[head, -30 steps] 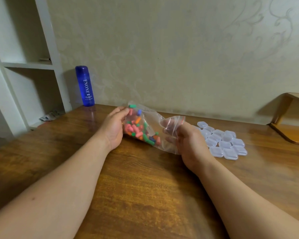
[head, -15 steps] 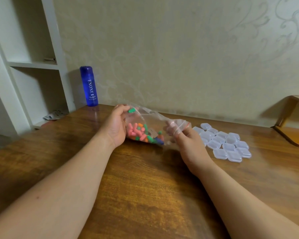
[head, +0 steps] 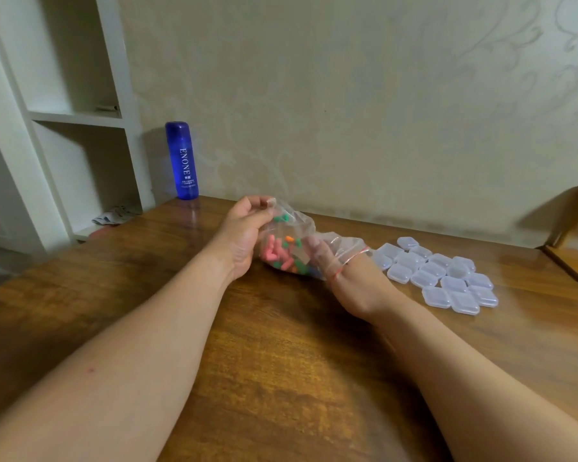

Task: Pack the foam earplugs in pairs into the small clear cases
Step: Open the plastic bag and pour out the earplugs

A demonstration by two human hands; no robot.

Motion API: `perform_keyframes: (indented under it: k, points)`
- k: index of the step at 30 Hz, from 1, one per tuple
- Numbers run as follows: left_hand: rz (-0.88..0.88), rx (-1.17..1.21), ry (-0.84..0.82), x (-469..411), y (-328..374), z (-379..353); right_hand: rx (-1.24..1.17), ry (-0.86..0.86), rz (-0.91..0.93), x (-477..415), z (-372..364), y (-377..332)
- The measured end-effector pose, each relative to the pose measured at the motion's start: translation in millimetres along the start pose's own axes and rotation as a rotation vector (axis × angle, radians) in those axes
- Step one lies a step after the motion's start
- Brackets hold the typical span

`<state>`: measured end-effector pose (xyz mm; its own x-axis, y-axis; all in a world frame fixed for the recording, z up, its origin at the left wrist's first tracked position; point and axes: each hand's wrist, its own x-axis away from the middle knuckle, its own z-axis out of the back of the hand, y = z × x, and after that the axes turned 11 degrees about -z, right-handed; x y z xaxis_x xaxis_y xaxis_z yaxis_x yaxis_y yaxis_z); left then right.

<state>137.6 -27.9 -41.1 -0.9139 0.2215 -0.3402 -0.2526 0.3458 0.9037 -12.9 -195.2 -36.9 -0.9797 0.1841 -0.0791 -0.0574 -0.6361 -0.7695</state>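
On the worktop [head: 281, 361], my right hand [head: 351, 281] reaches inside the clear bag [head: 342, 243] among the foam earplugs [head: 281, 256] (whether its fingers pinch one, I cannot tell). My left hand [head: 244, 231] pinches the bag's far corner. Right: small clear cases [head: 447, 278], apparently none filled; all packing remains.

left hand [head: 244, 235] pinches bag [head: 346, 244] | right hand [head: 356, 285] inside bag | cases [head: 431, 278] beside
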Motion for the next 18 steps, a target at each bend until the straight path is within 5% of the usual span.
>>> perform_keyframes:
  k: [3,11,18]
  points:
    - [0.039,-0.05,-0.023,1,5,7,0.051,0.039,-0.063,-11,-3,-1]
    - [-0.095,-0.216,-0.119,3,4,-1,0.776,0.005,0.057,-41,-13,-12]
    - [-0.001,-0.416,-0.236,3,2,23,0.566,0.124,-0.041,-37,-14,-4]
